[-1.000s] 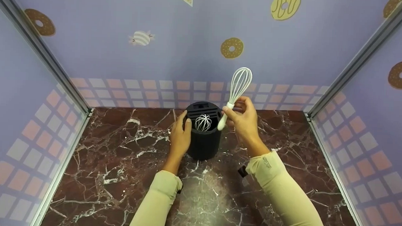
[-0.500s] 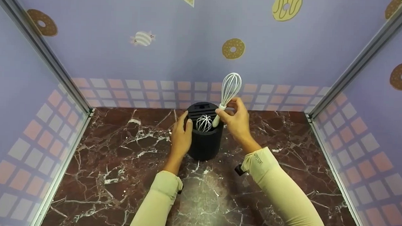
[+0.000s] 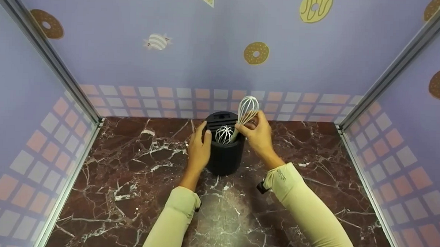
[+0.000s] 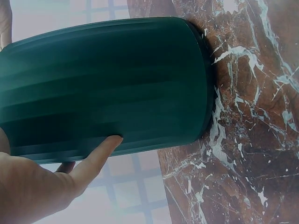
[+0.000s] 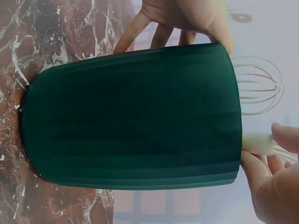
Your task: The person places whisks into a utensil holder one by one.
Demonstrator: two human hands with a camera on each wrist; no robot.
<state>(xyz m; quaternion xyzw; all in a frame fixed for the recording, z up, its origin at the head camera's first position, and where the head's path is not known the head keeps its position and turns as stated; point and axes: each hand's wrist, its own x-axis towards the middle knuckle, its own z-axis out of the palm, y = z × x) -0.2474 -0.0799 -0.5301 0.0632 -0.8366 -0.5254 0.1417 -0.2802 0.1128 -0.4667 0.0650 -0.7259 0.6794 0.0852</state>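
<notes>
A dark cylindrical utensil holder [image 3: 224, 158], black in the head view and dark green in the wrist views, stands upright on the marbled table. My left hand [image 3: 199, 148] rests against its left side, fingers fairly straight and spread, thumb near the rim. With thumb and fingertips, my right hand [image 3: 258, 135] pinches a white whisk [image 3: 248, 109] above the holder's right rim. The whisk's wire head points up; its pale handle [image 5: 256, 143] dips behind the rim, lower end hidden. A second whisk [image 3: 224, 134] stands in the front compartment, only its wire loops visible.
Slotted dividers [image 3: 220, 120] span the back of the holder's top. The dark red marbled tabletop [image 3: 129, 193] surrounds it. Close behind rises a lilac wall [image 3: 192, 71] with printed sweets and tiles, and side walls stand left and right. A small black object [image 3: 262, 187] sits at the right cuff.
My right hand has moved left over the holder, and the whisk has gone down with its handle into the holder's opening. The left hand stays against the holder.
</notes>
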